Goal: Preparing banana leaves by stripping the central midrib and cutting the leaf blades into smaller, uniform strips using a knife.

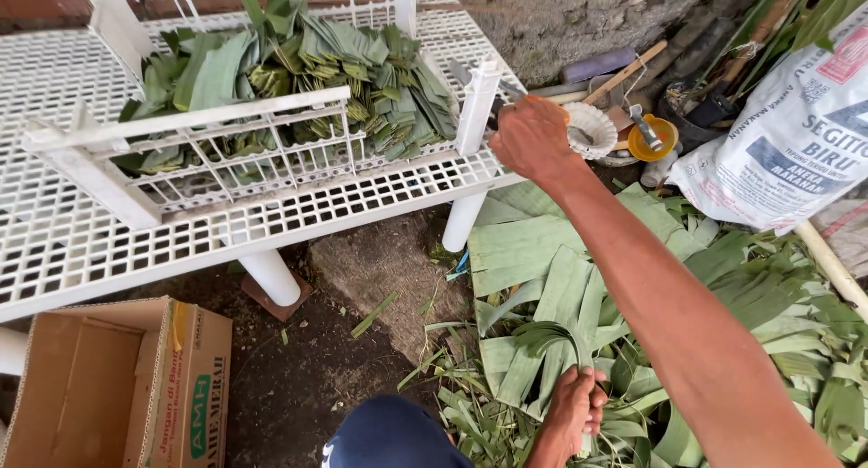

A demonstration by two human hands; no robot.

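Your right hand (533, 138) reaches up and away from you, closed in a fist around something with only an orange edge showing; what it is cannot be told. It hovers at the corner of a white plastic lattice shelf (271, 219), just beside a white fluted cup (589, 129). Your left hand (574, 409), low and close to your body, grips a curled strip of banana leaf (551, 337) above the heap of cut leaves (750, 296) on the ground. Folded leaf bundles (298, 79) fill the white crate on that shelf.
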